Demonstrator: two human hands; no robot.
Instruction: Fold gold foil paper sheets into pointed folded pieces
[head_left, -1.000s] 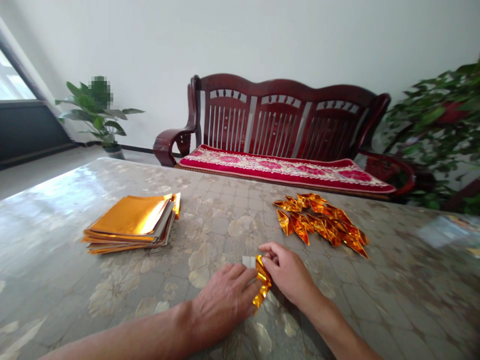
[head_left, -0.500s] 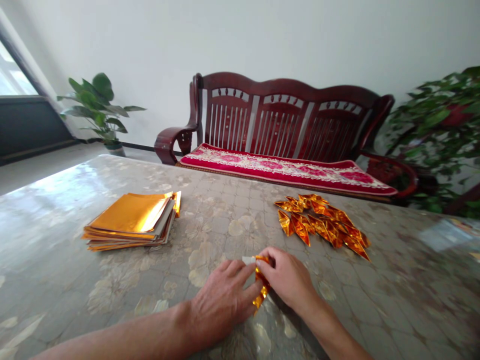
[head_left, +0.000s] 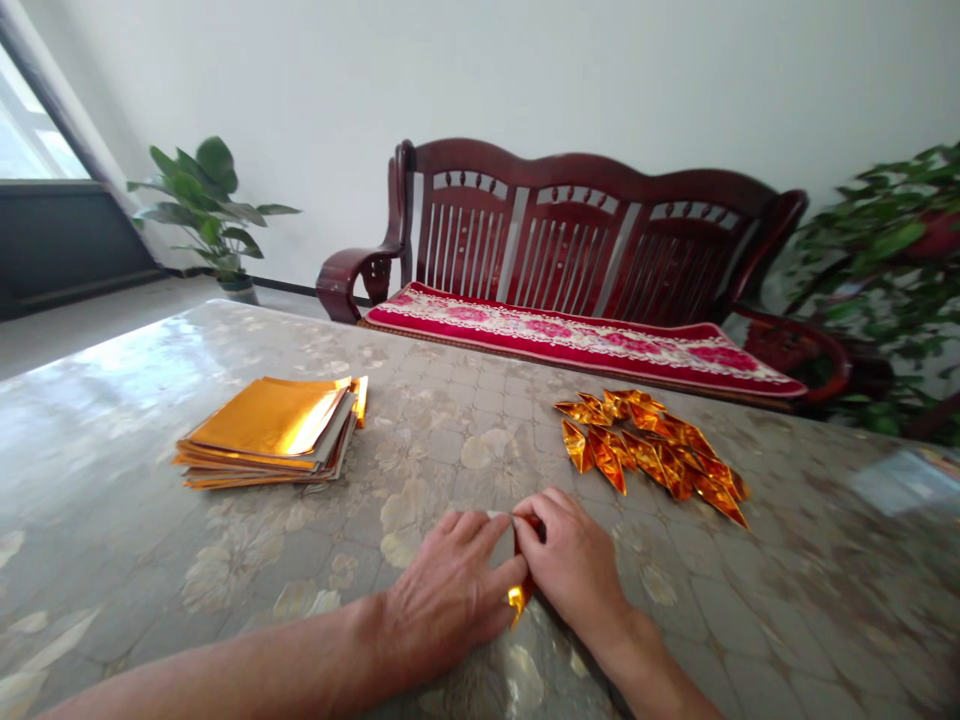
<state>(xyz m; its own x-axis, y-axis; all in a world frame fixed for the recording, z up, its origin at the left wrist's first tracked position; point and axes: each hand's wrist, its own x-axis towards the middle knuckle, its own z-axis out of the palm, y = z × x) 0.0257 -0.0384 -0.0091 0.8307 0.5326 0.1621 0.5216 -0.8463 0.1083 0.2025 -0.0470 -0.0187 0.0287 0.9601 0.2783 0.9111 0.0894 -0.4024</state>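
Note:
A sheet of gold foil paper (head_left: 517, 599), partly folded, lies on the table in front of me; its pale grey underside shows between my hands. My left hand (head_left: 459, 585) holds the sheet down, fingers over it and the thumb along its fold. Closed on the right edge is my right hand (head_left: 571, 550), thumb and forefinger pinching the foil. Most of the sheet is hidden beneath the hands. Left of them sits a stack of gold foil paper (head_left: 266, 418). Several folded gold foil pieces (head_left: 651, 440), pointed at both ends, form a loose cluster on the right.
A patterned, shiny cover lies over the table (head_left: 420, 410). Beyond it stands a dark red wooden bench (head_left: 574, 240) with a red floral cushion (head_left: 555, 330). Potted plants flank the bench. A clear plastic packet (head_left: 907, 480) lies near the right end of the table.
My right hand has rolled over the foil's edge, and less gold now shows between the hands. More of the grey underside is visible. The view has shifted slightly.

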